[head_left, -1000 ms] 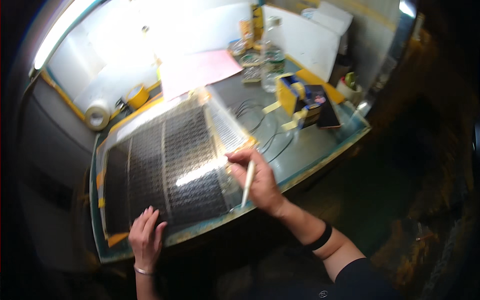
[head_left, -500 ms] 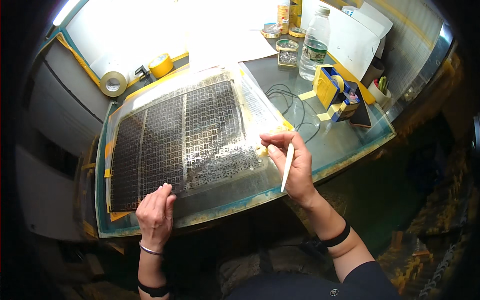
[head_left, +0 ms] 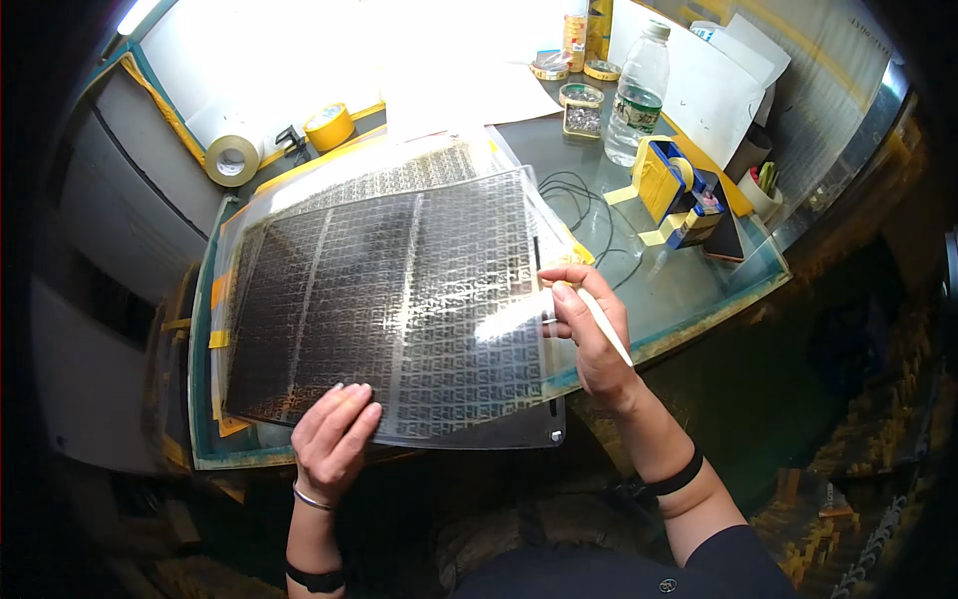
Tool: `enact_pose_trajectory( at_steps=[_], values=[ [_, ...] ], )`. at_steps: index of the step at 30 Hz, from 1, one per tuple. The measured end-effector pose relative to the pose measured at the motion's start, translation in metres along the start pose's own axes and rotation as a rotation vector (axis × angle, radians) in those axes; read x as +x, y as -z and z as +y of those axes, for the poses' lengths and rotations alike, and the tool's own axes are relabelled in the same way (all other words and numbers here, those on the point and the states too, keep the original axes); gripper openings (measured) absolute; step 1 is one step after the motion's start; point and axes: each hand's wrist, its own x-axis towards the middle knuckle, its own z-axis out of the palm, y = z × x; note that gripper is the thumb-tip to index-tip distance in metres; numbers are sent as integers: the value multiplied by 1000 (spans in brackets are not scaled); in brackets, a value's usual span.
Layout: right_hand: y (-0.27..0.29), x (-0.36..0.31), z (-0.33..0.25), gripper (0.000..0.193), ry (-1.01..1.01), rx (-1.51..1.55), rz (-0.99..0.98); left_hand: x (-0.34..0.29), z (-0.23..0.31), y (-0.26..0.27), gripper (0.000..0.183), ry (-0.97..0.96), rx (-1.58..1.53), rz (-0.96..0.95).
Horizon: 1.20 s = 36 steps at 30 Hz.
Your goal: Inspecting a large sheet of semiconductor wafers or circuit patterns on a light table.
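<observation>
A large glossy see-through sheet printed with rows of dark marks is raised off a similar patterned layer on the table. Its near edge sticks out past the table's front. My left hand grips that near edge, fingertips on top and thumb hidden. At the sheet's right edge, my right hand is closed, thumb and forefinger at the edge. A slim white stick with a tapered end lies across this same hand, held in it. A small shiny spot shows at the sheet's near right corner.
Along the back stand tape rolls and a yellow roll. To the right are a plastic bottle, a small clear box, a blue tape dispenser and a thin black cable. The table's teal rim curves round.
The patterned sheet has come up off the layer and shifted toward me and right. My left hand now grips its near edge; my right hand has closed at its right edge, the stick turning in it.
</observation>
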Motion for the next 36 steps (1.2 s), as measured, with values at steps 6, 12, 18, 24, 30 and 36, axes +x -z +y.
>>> enact_pose_trajectory(
  at_steps=[6, 12, 18, 24, 30, 36],
  values=[
    [-5, 5, 10, 29, 109, -51, 34, -3, 5, -5, 26, 22, -96, -21],
    [-6, 4, 10, 30, 132, -144, 26, -8, 6, 0, 36, 201, -137, -9],
    [-8, 3, 7, 29, 129, -117, 29, -8, 5, -4, 37, 238, -157, 19],
    [-3, 2, 9, 28, 122, -128, 17, -11, 2, -2, 46, 335, -95, 57],
    [0, 5, 12, 27, 201, -123, 16, -41, -28, 16, 74, 711, 235, 181],
    [-2, 4, 10, 27, 135, -57, 18, -114, -97, 44, 58, 1163, -107, 634]
  ],
)
